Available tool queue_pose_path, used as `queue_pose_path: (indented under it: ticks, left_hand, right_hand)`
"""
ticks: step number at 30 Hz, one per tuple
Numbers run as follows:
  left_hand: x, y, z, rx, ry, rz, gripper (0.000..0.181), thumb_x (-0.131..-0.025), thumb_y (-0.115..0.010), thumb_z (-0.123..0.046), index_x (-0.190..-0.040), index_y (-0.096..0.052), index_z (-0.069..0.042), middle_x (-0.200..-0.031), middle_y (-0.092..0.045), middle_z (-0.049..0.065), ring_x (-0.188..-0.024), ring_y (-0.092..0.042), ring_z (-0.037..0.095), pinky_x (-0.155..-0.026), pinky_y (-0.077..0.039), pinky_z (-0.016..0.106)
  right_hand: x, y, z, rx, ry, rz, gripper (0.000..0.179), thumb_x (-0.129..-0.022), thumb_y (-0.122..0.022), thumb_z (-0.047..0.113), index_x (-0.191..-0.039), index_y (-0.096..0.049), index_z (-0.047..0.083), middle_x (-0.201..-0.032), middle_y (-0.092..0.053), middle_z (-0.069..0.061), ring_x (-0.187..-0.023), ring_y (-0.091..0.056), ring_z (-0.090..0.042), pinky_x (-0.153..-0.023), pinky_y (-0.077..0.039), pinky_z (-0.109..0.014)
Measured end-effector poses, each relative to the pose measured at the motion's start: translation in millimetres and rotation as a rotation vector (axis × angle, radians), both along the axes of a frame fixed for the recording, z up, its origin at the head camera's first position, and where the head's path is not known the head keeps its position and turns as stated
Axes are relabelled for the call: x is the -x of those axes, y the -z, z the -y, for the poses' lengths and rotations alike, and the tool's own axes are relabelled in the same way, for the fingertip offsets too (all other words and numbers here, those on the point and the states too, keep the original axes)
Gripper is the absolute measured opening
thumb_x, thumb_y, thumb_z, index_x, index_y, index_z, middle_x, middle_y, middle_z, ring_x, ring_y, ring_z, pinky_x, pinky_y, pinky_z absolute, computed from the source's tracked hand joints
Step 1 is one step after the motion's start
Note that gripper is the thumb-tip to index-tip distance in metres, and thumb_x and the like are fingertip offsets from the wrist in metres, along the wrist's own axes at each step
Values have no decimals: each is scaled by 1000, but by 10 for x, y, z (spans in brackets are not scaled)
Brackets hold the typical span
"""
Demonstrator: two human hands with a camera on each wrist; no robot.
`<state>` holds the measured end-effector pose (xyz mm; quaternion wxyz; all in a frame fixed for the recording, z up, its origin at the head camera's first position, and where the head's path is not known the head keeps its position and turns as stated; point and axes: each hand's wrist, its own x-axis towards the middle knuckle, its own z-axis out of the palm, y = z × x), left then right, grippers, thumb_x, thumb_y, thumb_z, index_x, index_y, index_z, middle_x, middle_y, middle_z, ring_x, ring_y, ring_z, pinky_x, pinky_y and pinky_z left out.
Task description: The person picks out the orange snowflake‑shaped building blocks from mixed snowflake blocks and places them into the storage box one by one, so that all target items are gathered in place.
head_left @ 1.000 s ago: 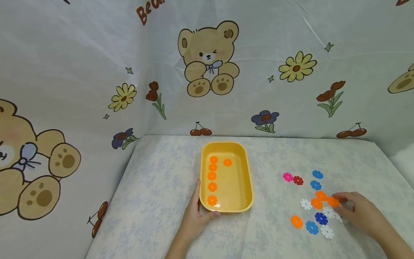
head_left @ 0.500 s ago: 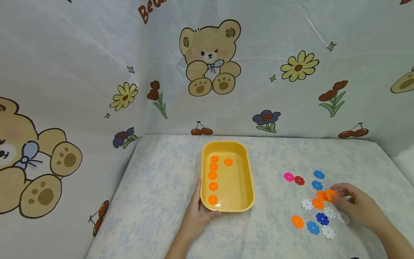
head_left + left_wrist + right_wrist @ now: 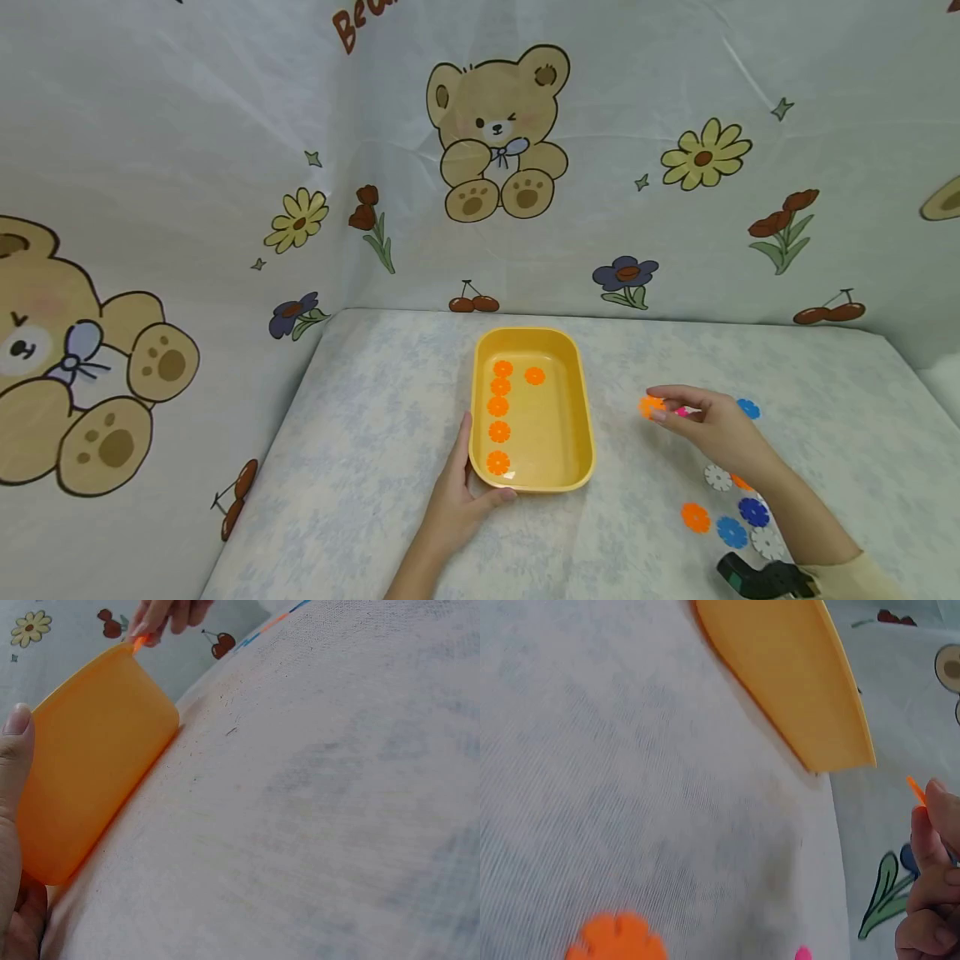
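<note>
A yellow tray [image 3: 546, 433] sits on the table with several orange flower-shaped plastic discs [image 3: 498, 432] inside, most in a column along its left side. My left hand [image 3: 452, 510] grips its near left corner, thumb at the front rim and fingers along the left wall; the left wrist view shows the thumb [image 3: 15, 757] against the tray. To the right of the tray, my right hand [image 3: 712, 425] pinches another orange flower-shaped disc [image 3: 650, 407] between thumb and fingertips. In the right wrist view, this disc [image 3: 916, 790] appears edge-on, raised off the tabletop.
Below and behind the right forearm lie loose discs: a white one [image 3: 717, 477], a dark blue one [image 3: 753, 512], a light blue one [image 3: 732, 532] and an orange one [image 3: 695, 517]. A pink disc [image 3: 681, 412] shows past the right fingers. A bear-print cloth [image 3: 506, 250] hangs behind the table.
My right hand has lifted the orange disc from the pile and carried it left and away toward the tray. The left hand keeps its grip on the tray. The head view has shifted slightly.
</note>
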<state>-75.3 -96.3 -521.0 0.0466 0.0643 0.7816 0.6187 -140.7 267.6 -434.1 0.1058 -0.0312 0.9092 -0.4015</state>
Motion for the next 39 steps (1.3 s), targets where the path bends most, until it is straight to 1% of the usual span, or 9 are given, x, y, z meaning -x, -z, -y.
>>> queue_pose_path:
  ticks: [1,3,8,12,16,22,30,34,39]
  left_hand:
    - [0,0,0,3,-1,4,113,-81,-82,-33,-161,-2,-30,-167,-7,-10,-153,-14,13,-120,-22,30]
    - [1,-5,0,5,-3,11,113,-82,-82,-33,-161,-2,-31,-166,-6,-11,-153,-14,11,-120,-22,29]
    - [2,-16,1,-5,3,13,114,-81,-82,-34,-161,-2,-31,-166,-6,-11,-153,-13,11,-120,-21,25]
    - [-3,-22,0,-7,9,6,114,-81,-82,-36,-161,-1,-31,-166,-6,-11,-153,-14,12,-117,-21,17]
    - [-11,-27,-1,-6,14,1,112,-82,-81,-37,-161,-1,-30,-167,-6,-11,-153,-16,14,-115,-20,12]
    - [-10,-35,6,4,8,26,111,-83,-80,-38,-161,-1,-32,-166,-7,-14,-153,-16,10,-117,-21,17]
    - [-8,-49,9,13,9,22,110,-83,-80,-39,-160,-2,-34,-166,-8,-14,-153,-18,11,-115,-22,14]
    - [-9,-48,10,8,8,25,111,-83,-80,-39,-160,-1,-34,-166,-7,-14,-153,-17,11,-115,-21,14]
    - [-3,-39,14,8,12,22,111,-83,-80,-38,-161,-1,-33,-166,-7,-14,-153,-17,11,-114,-22,12]
  right_hand:
    - [28,-19,91,6,-8,-13,54,-90,-69,49,-133,-63,16,-116,-68,-10,-85,-63,-24,-63,-53,-27]
    - [85,-53,273,22,-24,-32,51,-88,-72,47,-129,-66,17,-112,-70,-8,-77,-61,-22,-60,-51,-25]
    - [217,-81,678,54,-58,-59,42,-85,-78,37,-121,-71,16,-99,-70,-4,-61,-46,-18,-47,-35,-23]
    - [313,-67,927,66,-109,-77,37,-85,-79,28,-119,-73,14,-93,-70,-1,-62,-45,-18,-48,-36,-22]
    - [403,-40,1108,41,-166,-84,35,-86,-79,26,-118,-73,14,-88,-68,2,-68,-48,-20,-54,-40,-22]
    - [508,25,1279,-89,-236,-141,33,-83,-81,28,-114,-75,17,-86,-64,6,-83,-47,-20,-66,-41,-25]
    - [561,155,1428,-278,-273,-256,31,-77,-86,34,-103,-80,19,-78,-62,9,-80,-39,-20,-70,-22,-35]
    - [600,155,1493,-399,-335,-310,29,-77,-85,35,-99,-80,16,-73,-65,11,-78,-41,-18,-73,-21,-36]
    - [645,153,1534,-511,-378,-337,23,-78,-83,37,-87,-78,17,-66,-62,11,-77,-41,-19,-73,-22,-36]
